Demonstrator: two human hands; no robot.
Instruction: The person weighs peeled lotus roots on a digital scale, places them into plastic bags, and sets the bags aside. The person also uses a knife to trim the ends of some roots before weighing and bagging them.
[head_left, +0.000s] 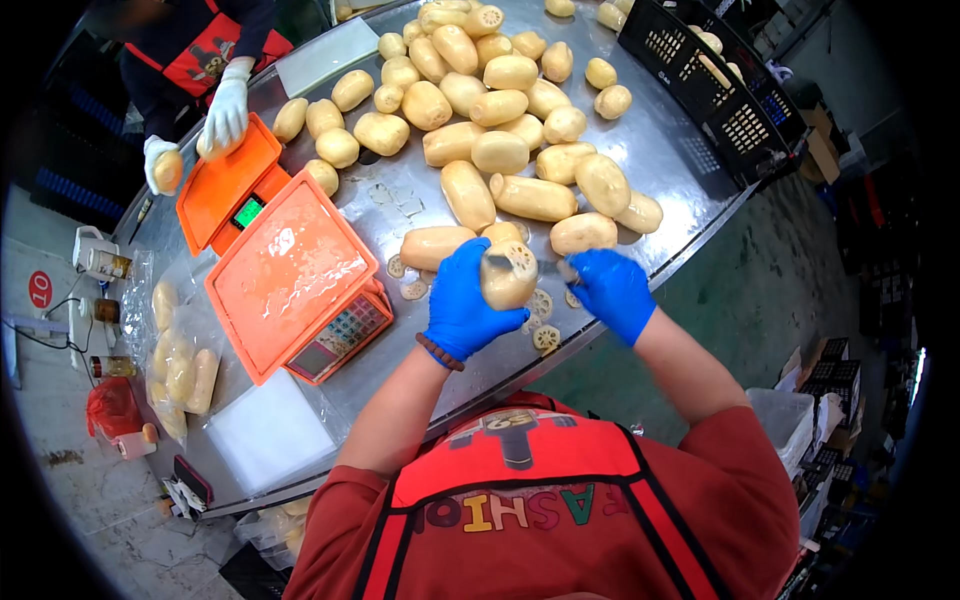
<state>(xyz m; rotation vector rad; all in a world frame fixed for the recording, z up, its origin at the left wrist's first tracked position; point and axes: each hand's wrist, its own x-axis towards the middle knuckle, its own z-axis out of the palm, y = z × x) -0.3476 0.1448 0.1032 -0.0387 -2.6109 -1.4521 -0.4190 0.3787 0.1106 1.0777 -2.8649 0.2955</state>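
Note:
A peeled lotus root segment (504, 283) sits in my left hand (466, 304), which wears a blue glove, and its cut end with round holes faces up. My right hand (611, 291), also gloved in blue, is closed around the handle of a knife (546, 266). The blade reaches left to the top of the root, where a thin slice (520, 259) shows. Cut slices (546, 337) lie on the metal table (480, 373) below and beside my hands. A large heap of whole lotus root segments (500, 152) spreads beyond them.
Two orange scales (292, 274) stand at left, near bagged lotus roots (180, 367) and plastic sheets (271, 431). Across the table, a co-worker's white-gloved hands (227, 112) hold lotus roots. A black crate (701, 90) stands at the upper right. The table's edge runs close before me.

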